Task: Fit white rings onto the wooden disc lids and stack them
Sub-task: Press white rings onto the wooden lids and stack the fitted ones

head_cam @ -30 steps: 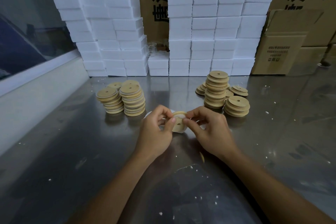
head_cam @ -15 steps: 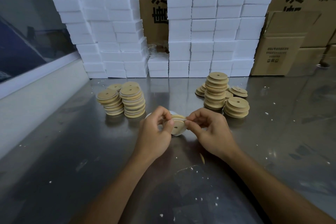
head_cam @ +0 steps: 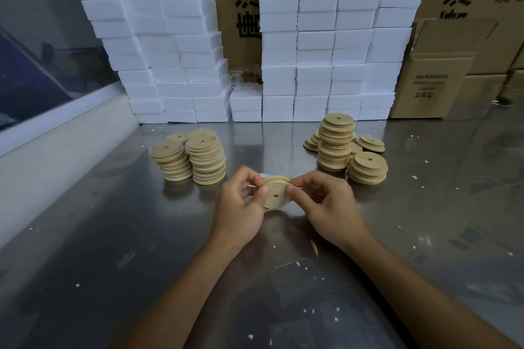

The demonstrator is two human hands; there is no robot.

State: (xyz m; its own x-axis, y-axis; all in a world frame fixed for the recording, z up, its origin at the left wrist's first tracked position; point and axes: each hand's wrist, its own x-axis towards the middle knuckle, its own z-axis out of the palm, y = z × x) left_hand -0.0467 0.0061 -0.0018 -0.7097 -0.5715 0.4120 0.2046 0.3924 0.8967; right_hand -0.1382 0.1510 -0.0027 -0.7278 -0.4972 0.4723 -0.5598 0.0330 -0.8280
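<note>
A wooden disc lid [head_cam: 276, 195] with a small centre hole stands tilted on edge between my hands, above the steel table. My left hand [head_cam: 241, 207] pinches its left rim with thumb and fingers. My right hand [head_cam: 326, 204] pinches its right rim, where a thin white ring shows along the upper edge. Two stacks of lids with white rings [head_cam: 205, 160] stand at the left. Stacks of plain wooden lids [head_cam: 337, 144] stand at the right, with a lower pile [head_cam: 367, 168] beside them. Some white rings [head_cam: 265, 176] lie half hidden behind my hands.
Walls of white foam blocks [head_cam: 326, 37] and cardboard boxes [head_cam: 433, 79] close off the back of the steel table [head_cam: 113, 235]. A white ledge [head_cam: 56, 133] runs along the left. White crumbs dot the tabletop.
The lid has turned slightly in my fingers and its face tilts more toward me. Both hands stay in the same place.
</note>
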